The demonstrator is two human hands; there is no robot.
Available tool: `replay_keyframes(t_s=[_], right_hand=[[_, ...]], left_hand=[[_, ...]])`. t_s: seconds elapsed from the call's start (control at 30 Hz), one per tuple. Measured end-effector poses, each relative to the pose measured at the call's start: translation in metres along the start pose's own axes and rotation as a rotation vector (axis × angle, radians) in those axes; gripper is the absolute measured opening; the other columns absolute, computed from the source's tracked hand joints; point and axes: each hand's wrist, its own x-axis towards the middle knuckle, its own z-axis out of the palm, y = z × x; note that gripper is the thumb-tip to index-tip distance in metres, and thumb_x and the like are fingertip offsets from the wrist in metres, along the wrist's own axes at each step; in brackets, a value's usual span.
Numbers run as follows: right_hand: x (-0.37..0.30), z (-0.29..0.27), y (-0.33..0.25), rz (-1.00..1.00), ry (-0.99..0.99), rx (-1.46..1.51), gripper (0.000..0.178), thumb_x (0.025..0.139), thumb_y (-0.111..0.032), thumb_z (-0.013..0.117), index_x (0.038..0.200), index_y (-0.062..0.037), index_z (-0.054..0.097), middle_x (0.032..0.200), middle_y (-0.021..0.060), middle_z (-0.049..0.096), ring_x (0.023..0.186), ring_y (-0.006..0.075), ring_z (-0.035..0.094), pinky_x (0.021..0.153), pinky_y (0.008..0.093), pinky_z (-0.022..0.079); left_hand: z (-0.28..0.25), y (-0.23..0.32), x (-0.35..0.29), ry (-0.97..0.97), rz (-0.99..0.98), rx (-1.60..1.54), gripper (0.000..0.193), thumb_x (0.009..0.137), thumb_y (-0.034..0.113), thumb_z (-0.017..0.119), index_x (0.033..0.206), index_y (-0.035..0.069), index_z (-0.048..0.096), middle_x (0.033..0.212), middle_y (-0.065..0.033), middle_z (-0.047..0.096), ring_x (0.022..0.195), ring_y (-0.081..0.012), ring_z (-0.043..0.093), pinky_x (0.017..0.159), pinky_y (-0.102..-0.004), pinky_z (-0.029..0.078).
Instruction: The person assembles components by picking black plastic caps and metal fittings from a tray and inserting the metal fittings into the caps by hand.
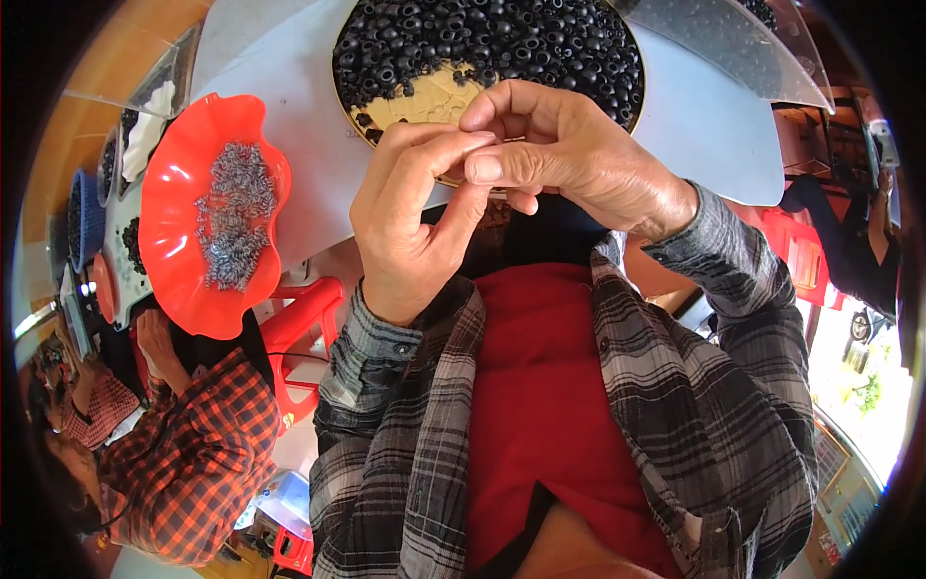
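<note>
My left hand and my right hand meet at the fingertips, just in front of a round tray. Thumbs and forefingers are pinched together on both. Whatever lies between them is too small or too hidden to make out. Many small black ring-shaped parts fill most of the tray, and a yellowish patch of its base shows near my hands. To the left, a red wavy-edged bowl holds a heap of small metal springs.
Everything stands on a pale table. A clear plastic sheet or lid leans at the upper right. A blue basket sits at the far left. A person in a checked shirt works at left, near a red stool.
</note>
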Motion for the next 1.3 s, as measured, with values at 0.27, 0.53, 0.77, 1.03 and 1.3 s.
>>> replay_keyframes(t_s=[0.27, 0.53, 0.77, 1.03, 1.3], right_hand=[[0.001, -0.044, -0.023, -0.263, 0.17, -0.53, 0.021, 0.098, -0.015, 0.066, 0.113, -0.0012, 0.065, 0.096, 0.0003, 0.066, 0.071, 0.005, 0.056, 0.065, 0.0199, 0.046], [0.023, -0.055, 0.006, -0.688, 0.064, -1.316, 0.012, 0.087, -0.014, 0.067, 0.095, -0.0071, 0.071, 0.09, 0.0104, 0.064, 0.082, 0.0303, 0.066, 0.074, 0.0367, 0.056], [0.041, -0.043, 0.01, -0.71, 0.094, -1.629, 0.006, 0.084, -0.014, 0.065, 0.084, -0.0096, 0.069, 0.086, 0.0062, 0.062, 0.083, 0.0253, 0.067, 0.071, 0.0368, 0.055], [0.05, -0.037, 0.015, -0.794, 0.098, -1.688, 0.007, 0.08, -0.013, 0.065, 0.081, -0.0067, 0.063, 0.081, 0.0065, 0.062, 0.081, 0.0261, 0.066, 0.069, 0.0375, 0.056], [0.059, -0.037, 0.007, -0.776, 0.036, -1.679, 0.009, 0.081, -0.012, 0.066, 0.083, -0.005, 0.06, 0.081, 0.0088, 0.061, 0.077, 0.0292, 0.066, 0.066, 0.0395, 0.054]], left_hand=[[-0.025, -0.005, -0.03, 0.1, -0.434, -0.433, 0.022, 0.09, -0.008, 0.065, 0.112, -0.006, 0.064, 0.102, -0.0107, 0.064, 0.086, -0.0139, 0.062, 0.077, -0.0261, 0.052], [-0.036, -0.015, -0.054, 0.149, -0.548, -0.597, 0.026, 0.092, -0.004, 0.065, 0.118, -0.004, 0.062, 0.104, -0.0116, 0.065, 0.083, -0.0142, 0.062, 0.074, -0.0265, 0.052], [-0.032, -0.007, -0.047, 0.106, -0.606, -0.497, 0.024, 0.093, 0.002, 0.066, 0.116, -0.003, 0.064, 0.102, -0.0115, 0.067, 0.08, -0.0141, 0.062, 0.073, -0.0262, 0.051], [-0.03, -0.01, -0.043, 0.146, -0.661, -0.543, 0.025, 0.093, 0.003, 0.066, 0.117, -0.003, 0.064, 0.103, -0.0113, 0.069, 0.079, -0.0126, 0.062, 0.074, -0.0255, 0.051], [-0.032, -0.01, -0.04, 0.131, -0.632, -0.484, 0.024, 0.093, 0.004, 0.066, 0.117, -0.003, 0.064, 0.102, -0.012, 0.07, 0.08, -0.0119, 0.063, 0.073, -0.025, 0.052]])
